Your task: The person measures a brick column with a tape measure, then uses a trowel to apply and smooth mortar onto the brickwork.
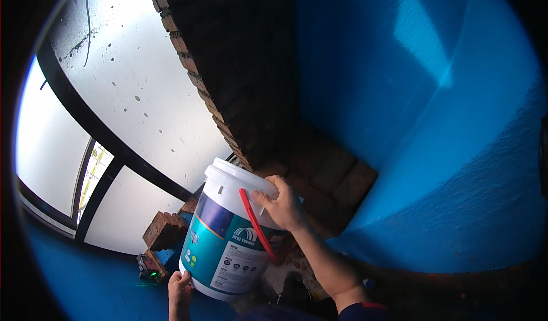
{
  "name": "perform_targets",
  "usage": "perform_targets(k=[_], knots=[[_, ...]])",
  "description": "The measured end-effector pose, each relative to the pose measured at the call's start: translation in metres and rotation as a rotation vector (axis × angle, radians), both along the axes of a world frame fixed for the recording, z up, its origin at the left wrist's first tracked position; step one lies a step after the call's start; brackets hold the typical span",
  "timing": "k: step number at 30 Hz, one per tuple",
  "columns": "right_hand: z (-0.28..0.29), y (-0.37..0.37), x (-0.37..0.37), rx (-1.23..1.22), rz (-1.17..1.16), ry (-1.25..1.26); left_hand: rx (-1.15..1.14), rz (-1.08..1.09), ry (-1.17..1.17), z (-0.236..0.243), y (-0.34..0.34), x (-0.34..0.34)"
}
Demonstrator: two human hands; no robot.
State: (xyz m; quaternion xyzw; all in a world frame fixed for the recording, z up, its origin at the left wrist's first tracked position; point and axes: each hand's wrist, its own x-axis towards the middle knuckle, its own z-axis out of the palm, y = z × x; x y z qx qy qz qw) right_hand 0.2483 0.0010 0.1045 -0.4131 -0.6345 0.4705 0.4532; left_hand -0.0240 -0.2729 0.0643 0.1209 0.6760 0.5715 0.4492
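A large white plastic bucket (225, 238) with a teal and dark-blue label is held tilted in front of me. My right hand (277, 204) grips it near the upper rim on the right, beside its red handle (253, 218), which hangs down the side. My left hand (180, 287) has its fingers closed on the bucket's lower left edge. The bucket's far side and its underside are hidden from me.
Blue textured walls (439, 167) curve at right, beside a dark brick recess (337, 172) and a jagged brick edge (194, 70). Frosted windows (137, 121) stand at left. Stacked bricks (160, 229) and a small device with green light (149, 268) sit behind the bucket's lower left.
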Motion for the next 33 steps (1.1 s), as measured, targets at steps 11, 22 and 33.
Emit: perform_targets(k=[11, 22, 33], knots=[[0.002, -0.002, 0.0, 0.147, -0.082, -0.121, -0.025, -0.101, -0.149, -0.048, 0.0, 0.001], [-0.018, -0.03, -0.017, 0.266, -0.007, -0.203, 0.12, 0.018, -0.17, -0.099, -0.007, -0.011], [-0.063, -0.046, -0.029, 0.156, -0.067, 0.009, 0.139, 0.018, -0.012, -0.063, -0.012, -0.04]])
